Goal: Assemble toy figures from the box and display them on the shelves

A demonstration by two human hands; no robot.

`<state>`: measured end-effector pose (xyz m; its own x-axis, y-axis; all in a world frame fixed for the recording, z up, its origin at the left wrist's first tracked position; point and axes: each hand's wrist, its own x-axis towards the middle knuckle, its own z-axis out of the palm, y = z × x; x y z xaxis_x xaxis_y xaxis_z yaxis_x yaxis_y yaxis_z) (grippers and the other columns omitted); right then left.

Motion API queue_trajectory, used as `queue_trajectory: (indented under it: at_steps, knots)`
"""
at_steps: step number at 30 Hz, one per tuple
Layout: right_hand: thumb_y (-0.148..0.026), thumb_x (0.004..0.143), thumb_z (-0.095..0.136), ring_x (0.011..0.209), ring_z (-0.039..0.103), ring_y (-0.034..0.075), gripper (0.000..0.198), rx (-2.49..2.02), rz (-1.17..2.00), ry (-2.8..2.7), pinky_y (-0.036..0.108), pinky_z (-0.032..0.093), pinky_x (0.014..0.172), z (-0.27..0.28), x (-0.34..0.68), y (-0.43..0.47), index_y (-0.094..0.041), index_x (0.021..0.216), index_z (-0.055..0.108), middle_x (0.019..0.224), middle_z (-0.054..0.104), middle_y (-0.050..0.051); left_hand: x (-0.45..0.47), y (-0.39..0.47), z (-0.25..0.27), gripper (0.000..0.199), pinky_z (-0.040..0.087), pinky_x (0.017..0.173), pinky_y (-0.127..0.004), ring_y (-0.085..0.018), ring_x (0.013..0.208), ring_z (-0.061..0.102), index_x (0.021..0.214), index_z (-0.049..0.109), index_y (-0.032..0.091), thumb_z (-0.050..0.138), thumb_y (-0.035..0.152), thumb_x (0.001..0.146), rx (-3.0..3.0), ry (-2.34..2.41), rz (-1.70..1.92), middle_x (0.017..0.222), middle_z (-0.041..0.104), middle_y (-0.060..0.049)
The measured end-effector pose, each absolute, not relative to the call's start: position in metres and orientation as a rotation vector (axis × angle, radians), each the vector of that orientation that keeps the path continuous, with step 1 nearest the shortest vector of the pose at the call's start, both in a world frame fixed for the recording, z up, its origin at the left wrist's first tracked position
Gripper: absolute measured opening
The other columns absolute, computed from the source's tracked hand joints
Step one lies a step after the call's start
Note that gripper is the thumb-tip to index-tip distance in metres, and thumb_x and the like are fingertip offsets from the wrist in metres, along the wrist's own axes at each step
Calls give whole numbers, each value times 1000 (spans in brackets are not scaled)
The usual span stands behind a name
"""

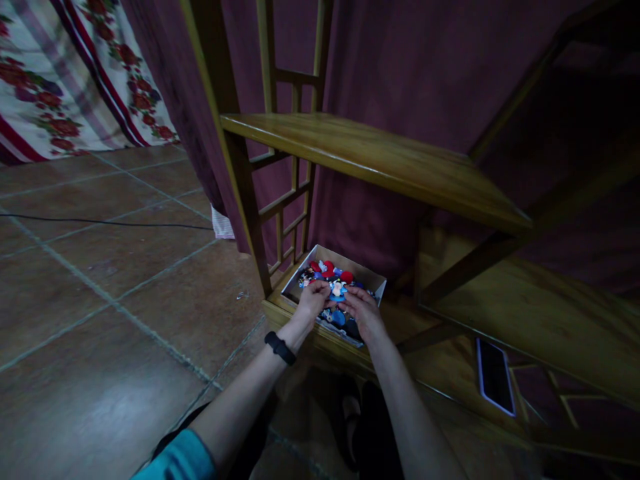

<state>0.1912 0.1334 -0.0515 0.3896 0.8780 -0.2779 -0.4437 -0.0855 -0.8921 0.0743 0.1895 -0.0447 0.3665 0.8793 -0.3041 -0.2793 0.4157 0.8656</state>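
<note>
Both my hands meet above a shallow white cardboard box on the low wooden shelf. Between them is a small figurine with a blue base and a pale, light-coloured upper part. The fingertips of my left hand pinch its left side. My right hand grips it from the right, fingers closed. Several more small figurines in red, blue and black lie jumbled in the box below, partly covered by my hands. My left wrist wears a black band.
A wooden shelf board juts out above the box, with a lattice side panel at the left. A phone lies on the low shelf at right. A thin black cable crosses the tiled floor. Dark curtains hang behind.
</note>
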Motion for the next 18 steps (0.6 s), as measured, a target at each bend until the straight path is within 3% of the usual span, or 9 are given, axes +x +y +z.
queue_trajectory:
  at_steps: [18]
  knots:
    - [-25,56,71,65,61,13,24,-1216,1211,-409,27,50,64,-49,192,133,-19,76,61,74,66,0,75,189,-44,10,51,53,-20,-8,54,57,70,55,12,63,19,71,756,918,809,62,57,-2]
